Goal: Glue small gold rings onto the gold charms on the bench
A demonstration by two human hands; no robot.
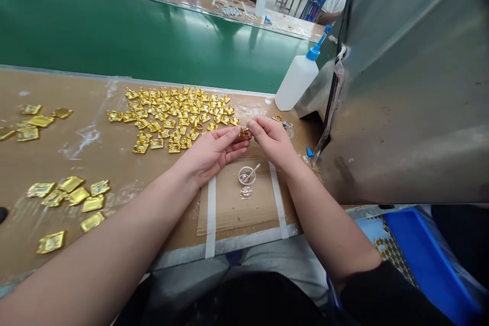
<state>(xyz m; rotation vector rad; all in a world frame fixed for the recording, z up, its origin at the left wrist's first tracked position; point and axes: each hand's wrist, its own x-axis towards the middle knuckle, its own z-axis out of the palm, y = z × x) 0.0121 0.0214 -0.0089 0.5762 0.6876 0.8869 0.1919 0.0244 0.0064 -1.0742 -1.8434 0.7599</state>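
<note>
A small gold piece is pinched between the thumb and fingers of my left hand, whose palm is turned up. My right hand meets it from the right, thumb and index finger pressed together at the piece's edge; its other fingers are curled. Below both hands a small round dish with a thin stick in it rests on a taped cardboard sheet, and a small clear item lies just under the dish. Many gold pieces with rings are spread behind my left hand.
Larger flat gold plates lie at the left. A white bottle with a blue nozzle stands at the back right, beside a large metal panel. Across the green belt, a person handles small parts.
</note>
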